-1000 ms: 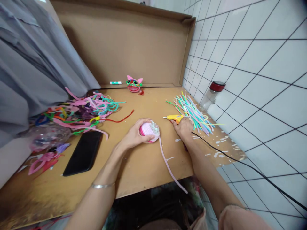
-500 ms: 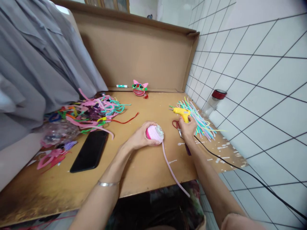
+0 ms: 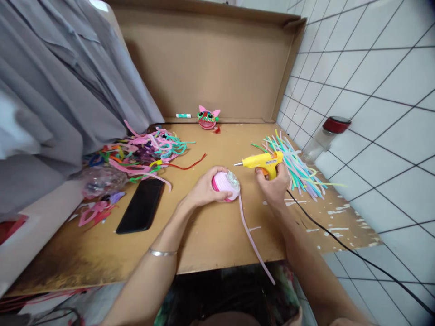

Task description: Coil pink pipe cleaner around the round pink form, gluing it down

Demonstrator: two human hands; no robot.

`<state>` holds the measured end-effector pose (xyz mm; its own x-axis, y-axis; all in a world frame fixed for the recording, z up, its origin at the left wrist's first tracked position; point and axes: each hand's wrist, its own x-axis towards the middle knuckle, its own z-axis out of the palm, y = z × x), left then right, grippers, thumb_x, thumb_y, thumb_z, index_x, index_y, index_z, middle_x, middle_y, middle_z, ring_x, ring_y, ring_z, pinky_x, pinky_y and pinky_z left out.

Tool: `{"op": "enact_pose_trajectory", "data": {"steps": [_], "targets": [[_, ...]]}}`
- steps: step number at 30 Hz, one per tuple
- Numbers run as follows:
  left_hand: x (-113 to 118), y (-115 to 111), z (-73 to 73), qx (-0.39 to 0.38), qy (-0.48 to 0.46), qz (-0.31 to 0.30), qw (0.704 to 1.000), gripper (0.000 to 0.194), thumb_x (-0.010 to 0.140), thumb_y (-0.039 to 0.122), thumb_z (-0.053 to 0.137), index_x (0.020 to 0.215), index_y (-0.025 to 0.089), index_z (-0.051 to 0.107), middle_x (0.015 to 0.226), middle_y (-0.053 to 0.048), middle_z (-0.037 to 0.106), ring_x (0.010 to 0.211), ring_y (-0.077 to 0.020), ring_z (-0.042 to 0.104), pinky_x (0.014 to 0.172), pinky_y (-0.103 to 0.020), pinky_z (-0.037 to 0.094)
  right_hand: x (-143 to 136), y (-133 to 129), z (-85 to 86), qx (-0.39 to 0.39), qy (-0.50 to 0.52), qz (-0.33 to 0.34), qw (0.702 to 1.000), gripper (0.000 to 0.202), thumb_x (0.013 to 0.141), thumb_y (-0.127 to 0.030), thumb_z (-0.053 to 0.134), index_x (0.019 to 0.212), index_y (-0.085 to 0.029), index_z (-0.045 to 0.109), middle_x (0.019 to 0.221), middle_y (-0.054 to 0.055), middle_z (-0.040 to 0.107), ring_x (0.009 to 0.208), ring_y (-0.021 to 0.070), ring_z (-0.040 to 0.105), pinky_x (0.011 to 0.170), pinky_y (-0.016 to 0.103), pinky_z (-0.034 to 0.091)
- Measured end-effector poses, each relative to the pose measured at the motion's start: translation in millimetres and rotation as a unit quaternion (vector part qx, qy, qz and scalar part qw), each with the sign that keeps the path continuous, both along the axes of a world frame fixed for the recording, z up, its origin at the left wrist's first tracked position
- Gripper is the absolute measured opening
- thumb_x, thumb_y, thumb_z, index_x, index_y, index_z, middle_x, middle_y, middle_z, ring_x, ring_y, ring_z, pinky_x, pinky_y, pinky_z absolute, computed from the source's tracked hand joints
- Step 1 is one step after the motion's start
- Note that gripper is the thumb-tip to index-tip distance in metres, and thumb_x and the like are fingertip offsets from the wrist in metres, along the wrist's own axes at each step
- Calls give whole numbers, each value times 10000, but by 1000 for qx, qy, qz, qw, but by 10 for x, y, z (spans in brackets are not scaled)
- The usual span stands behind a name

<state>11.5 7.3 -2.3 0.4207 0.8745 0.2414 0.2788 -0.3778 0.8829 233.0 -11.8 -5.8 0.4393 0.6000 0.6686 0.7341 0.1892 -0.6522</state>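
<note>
My left hand [image 3: 208, 189] is closed around a ball wrapped in pink pipe cleaner [image 3: 224, 183], held just over the table. Its right end shows a pale, clear-looking patch. A loose pink pipe-cleaner strand [image 3: 252, 242] hangs from the ball toward the table's front edge. In my right hand [image 3: 274, 185] is a yellow glue gun [image 3: 263, 162], gripped by its handle with a finger near the orange trigger. The metal nozzle points left, a short way from the ball and not touching it.
Pipe cleaners lie in a bundle [image 3: 299, 167] at right and a tangled heap [image 3: 152, 147] at left. A black phone [image 3: 141, 206], a jar with a red lid [image 3: 322, 136], a glue stick [image 3: 183, 116] and a pink-eared animal head [image 3: 208, 118] stand around. A black cord [image 3: 340, 246] trails right.
My right hand has lifted the glue gun and turned it, bringing the nozzle nearer the ball. The left hand still holds the ball. The camera view has shifted a little.
</note>
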Motion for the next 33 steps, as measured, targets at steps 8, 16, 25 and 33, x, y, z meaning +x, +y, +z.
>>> {"op": "enact_pose_trajectory", "data": {"steps": [8, 16, 25, 33], "targets": [[-1, 24, -33, -12, -17, -14, 1000, 707, 567, 367, 824, 1183, 202, 517, 1322, -104, 578, 1198, -284, 577, 1035, -423, 463, -13, -25, -41, 4, -129, -11, 992, 156, 721, -322, 559, 825, -231, 486, 793, 50, 587, 804, 240, 581, 729, 357, 453], [8, 5, 8, -17, -35, -27, 999, 657, 565, 348, 823, 1131, 194, 529, 1338, -116, 568, 1199, -284, 581, 1052, -437, 454, 32, -35, -27, 24, -208, -7, 978, 159, 728, -286, 543, 869, -219, 516, 794, 56, 606, 797, 240, 587, 757, 353, 457], [16, 1, 10, -19, -44, -37, 998, 654, 559, 332, 831, 1124, 196, 530, 1335, -113, 559, 1193, -277, 580, 1047, -423, 459, 18, -19, -32, 36, -215, -34, 975, 90, 693, -253, 506, 775, -234, 473, 731, 46, 577, 718, 220, 564, 675, 334, 443], [13, -4, -3, -28, -58, -46, 997, 646, 560, 301, 824, 1123, 190, 527, 1316, -100, 555, 1147, -261, 587, 1009, -401, 473, 49, -8, -81, 74, -233, -42, 969, 109, 692, -234, 527, 786, -232, 470, 721, 28, 558, 684, 217, 547, 639, 330, 427]]}}
